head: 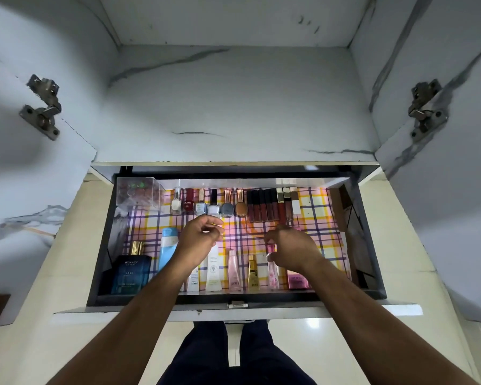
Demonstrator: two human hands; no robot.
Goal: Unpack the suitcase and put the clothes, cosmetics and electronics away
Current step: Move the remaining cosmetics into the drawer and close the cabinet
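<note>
We read "BELLA VITA" and "SKAI" on blue perfume box, lower left of frame, in drawer. Print on white tubes and pink box at lower centre too blurred for us.

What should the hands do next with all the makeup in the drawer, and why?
Probably let go of the pink bottle and draw back. The right hand pinches its cap, and it already sits in the front row between the gold tube and a pink box. The left hand hovers above the drawer, holding nothing, so this item seems placed.
</note>
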